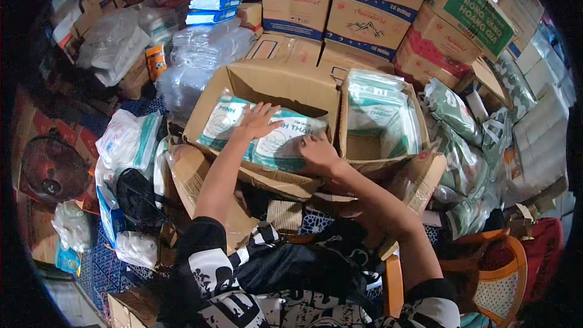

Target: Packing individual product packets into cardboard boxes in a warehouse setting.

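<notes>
In front of me an open cardboard box (273, 82) holds flat white-and-green plastic packs with printing. My left hand (258, 122) lies palm down with spread fingers where a left pack (221, 123) meets a right pack (278, 143). At that right pack's right-hand edge is my right hand (319, 151), its fingers bent against the plastic. Whether they grip it or only press is unclear. A narrower carton (364, 148) stands to the right, with similar packs (375, 100) upright along its back and right side.
Stacked cartons (296, 9) rise behind the boxes. Clear plastic-wrapped bundles (205, 50) stand at the back left, green-and-clear bags (460, 155) at the right. A fan (54, 168) and a black bag (139, 196) are on the left. An orange chair (501, 278) stands at lower right.
</notes>
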A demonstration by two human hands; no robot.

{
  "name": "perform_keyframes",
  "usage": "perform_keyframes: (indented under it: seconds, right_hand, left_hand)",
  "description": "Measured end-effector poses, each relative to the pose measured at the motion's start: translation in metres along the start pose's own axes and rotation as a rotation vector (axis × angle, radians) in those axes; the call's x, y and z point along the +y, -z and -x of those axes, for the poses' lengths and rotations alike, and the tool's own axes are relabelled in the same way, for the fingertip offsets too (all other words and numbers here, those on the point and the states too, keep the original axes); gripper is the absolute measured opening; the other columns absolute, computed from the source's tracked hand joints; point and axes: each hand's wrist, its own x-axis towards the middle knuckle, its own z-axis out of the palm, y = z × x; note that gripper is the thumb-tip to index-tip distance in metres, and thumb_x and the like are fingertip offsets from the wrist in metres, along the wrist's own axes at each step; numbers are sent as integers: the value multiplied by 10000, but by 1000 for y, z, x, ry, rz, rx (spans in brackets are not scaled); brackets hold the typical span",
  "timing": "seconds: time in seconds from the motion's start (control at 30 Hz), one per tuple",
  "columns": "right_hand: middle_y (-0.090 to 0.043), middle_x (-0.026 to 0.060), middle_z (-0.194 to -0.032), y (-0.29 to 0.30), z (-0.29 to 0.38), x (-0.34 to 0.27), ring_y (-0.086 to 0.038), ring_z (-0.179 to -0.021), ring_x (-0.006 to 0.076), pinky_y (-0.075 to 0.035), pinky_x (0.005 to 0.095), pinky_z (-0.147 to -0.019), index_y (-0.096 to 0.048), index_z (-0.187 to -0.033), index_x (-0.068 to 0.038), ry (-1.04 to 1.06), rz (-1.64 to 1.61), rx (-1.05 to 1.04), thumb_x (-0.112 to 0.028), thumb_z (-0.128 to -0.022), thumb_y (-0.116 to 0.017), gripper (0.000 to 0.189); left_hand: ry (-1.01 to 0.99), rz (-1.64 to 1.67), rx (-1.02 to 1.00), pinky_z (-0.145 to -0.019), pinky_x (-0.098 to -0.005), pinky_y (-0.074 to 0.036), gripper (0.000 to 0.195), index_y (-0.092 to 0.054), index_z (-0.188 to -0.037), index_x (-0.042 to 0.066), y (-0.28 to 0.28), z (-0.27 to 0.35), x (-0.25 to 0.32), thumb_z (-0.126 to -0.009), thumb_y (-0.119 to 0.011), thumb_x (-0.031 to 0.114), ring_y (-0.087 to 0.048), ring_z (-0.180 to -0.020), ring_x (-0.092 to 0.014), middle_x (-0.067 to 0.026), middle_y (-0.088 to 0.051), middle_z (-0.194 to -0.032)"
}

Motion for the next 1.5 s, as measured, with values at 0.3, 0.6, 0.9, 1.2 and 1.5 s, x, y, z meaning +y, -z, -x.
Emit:
perform_keyframes:
  seconds: [0.3, 0.6, 0.9, 1.2, 1.5]
  right_hand:
    - [-579, 158, -938, 3, -6, -6, -600, -891, 307, -404, 515, -767, -607, -978, -80, -27, -4, -22, -176, -835, -454, 231]
    - [-578, 153, -956, 11, -5, -4, -603, -895, 312, -423, 488, -764, -588, -987, -81, -89, -20, -131, -193, -836, -450, 233]
    - [-566, 143, -992, 38, -6, -6, -600, -908, 310, -441, 463, -784, -557, -1047, -81, -52, -180, -135, -200, -831, -469, 262]
    - [-521, 135, -1120, 30, -6, -6, -544, -1044, 301, -408, 516, -842, -559, -1058, -100, -28, -66, -122, -189, -838, -433, 269]
    - [-493, 138, -1164, 28, -10, -5, -516, -1088, 328, -399, 530, -889, -483, -1196, -118, -65, -101, -291, -219, -888, -392, 336]
  left_hand:
    - [20, 7, 146, -1081, -502, -168, 611, -334, -1387, 166, -12, -2, -18, -911, -334, 548, -284, -1320, -274, -99, -366, -1401]
    - [-46, 42, 161, -1072, -501, -183, 625, -366, -1367, 154, -16, -11, -19, -890, -373, 560, -296, -1317, -270, -107, -380, -1392]
    - [-50, 15, 192, -1052, -466, -236, 603, -398, -1339, 118, -17, -9, -23, -885, -433, 514, -335, -1295, -265, -104, -406, -1374]
    - [35, 77, 186, -1088, -459, -163, 667, -308, -1397, 142, -14, -5, -22, -878, -413, 547, -244, -1341, -288, -149, -322, -1420]
    - [50, 26, 87, -1106, -448, -135, 660, -300, -1402, 153, -10, -6, -18, -890, -383, 560, -193, -1362, -297, -155, -274, -1448]
